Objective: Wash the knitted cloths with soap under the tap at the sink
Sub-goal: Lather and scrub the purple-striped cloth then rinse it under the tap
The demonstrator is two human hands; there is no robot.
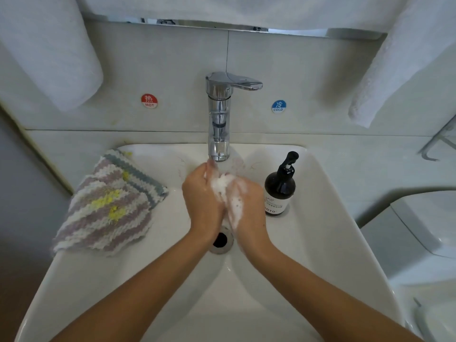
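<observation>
Striped knitted cloths point(108, 206) in white, mauve, grey and yellow lie stacked on the left rim of the white sink point(328, 218). My left hand point(201, 196) and my right hand point(246, 201) are pressed together, palm to palm, under the chrome tap point(219, 114), above the drain point(220, 240). White soap foam covers the fingers and the right hand's edge. Neither hand holds a cloth. A dark pump bottle of soap point(281, 186) stands on the sink's right side, just beside my right hand.
Red HOT point(149, 101) and blue COLD point(278, 106) stickers sit on the wall either side of the tap. White towels hang at the upper left point(49, 53) and upper right point(399, 70). A white toilet point(424, 233) stands to the right of the sink.
</observation>
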